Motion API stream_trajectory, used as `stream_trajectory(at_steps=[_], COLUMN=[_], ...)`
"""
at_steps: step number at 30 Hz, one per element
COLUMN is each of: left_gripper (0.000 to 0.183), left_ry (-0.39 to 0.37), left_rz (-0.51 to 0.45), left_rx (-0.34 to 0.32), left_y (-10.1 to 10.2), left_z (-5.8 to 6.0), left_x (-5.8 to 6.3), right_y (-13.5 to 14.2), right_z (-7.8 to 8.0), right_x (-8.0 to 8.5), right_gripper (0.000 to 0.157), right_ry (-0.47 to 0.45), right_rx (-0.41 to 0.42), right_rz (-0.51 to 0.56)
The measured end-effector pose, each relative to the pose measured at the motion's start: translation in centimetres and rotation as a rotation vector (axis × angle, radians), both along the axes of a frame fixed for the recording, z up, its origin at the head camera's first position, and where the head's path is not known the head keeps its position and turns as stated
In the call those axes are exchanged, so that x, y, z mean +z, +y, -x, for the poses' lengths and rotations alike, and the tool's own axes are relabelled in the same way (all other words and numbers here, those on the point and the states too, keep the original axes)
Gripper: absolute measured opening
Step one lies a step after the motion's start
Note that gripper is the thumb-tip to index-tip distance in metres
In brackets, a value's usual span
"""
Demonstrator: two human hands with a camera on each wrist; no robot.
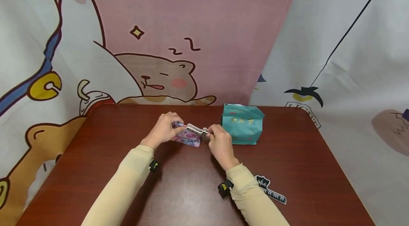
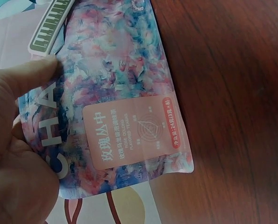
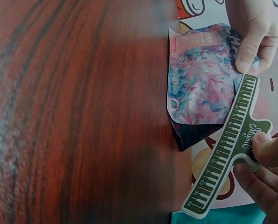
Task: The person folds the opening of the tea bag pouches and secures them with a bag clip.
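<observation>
A pink, blue and purple tea pouch (image 1: 191,140) is held up above the table by my left hand (image 1: 162,130). The left thumb lies on the front of the pouch (image 2: 115,65) near its lettered edge, the other fingers behind. My right hand (image 1: 221,146) pinches the handle of a piano-keyboard clip (image 3: 223,144) marked "Music". The clip slants along the pouch's folded upper edge, one end close to my left thumb. Whether its jaws are around the edge or just beside it, I cannot tell.
A teal bag (image 1: 243,126) stands behind my right hand. A second piano-keyboard clip (image 1: 275,195) lies on the brown table (image 1: 316,162), partly hidden by the right sleeve. A cartoon-printed cloth (image 1: 223,34) hangs behind the table.
</observation>
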State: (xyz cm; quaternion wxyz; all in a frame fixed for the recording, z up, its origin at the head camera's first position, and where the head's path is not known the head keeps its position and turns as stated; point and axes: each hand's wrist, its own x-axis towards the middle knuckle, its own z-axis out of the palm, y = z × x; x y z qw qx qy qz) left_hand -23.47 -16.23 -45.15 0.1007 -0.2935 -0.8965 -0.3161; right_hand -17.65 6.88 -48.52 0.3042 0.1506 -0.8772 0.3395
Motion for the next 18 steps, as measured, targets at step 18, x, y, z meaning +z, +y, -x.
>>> stream_trajectory(at_steps=[18], left_gripper=[0.014], left_ry=[-0.027], left_rz=[-0.019], left_rx=[0.008], left_y=[0.08], left_z=[-0.22], left_x=[0.24], right_y=[-0.52], right_z=[0.09], right_x=[-0.26], right_gripper=[0.019], right_ry=[0.047], right_rx=[0.006], right_rz=[0.032])
